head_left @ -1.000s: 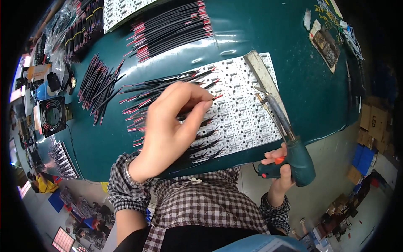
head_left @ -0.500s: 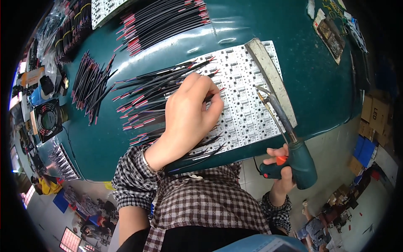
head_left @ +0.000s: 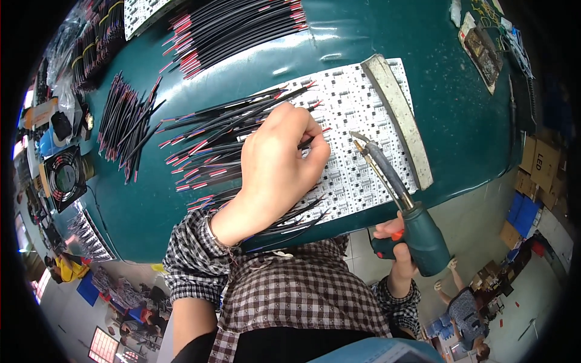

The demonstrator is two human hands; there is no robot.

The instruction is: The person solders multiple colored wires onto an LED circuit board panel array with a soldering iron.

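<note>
My left hand (head_left: 275,163) is over a white circuit board panel (head_left: 342,100) crowded with small dark parts. Its thumb and forefinger pinch a thin black cable (head_left: 307,143), whose red end pokes out just past the fingertips. Around and under that hand, several black cables (head_left: 212,148) with bared red and white ends lie across the panel's left part. In my right hand (head_left: 402,261) is a dark green soldering gun (head_left: 427,242) with a red trigger. Its bent tip hovers over the panel, right of the pinched cable. A flat, worn metal bar (head_left: 399,118) rests along the panel's right side.
Bundled black cables (head_left: 242,30) lie at the back, and a loose pile (head_left: 126,124) sits at the left. A small black fan (head_left: 64,179) stands near the left edge. Far right is a stained solder tray (head_left: 481,51). Cardboard boxes (head_left: 541,163) are beyond the table.
The soldering gun has moved left, bringing its tip closer to my left hand and off the metal bar. My left hand keeps its pinch, shifted slightly right in the picture.
</note>
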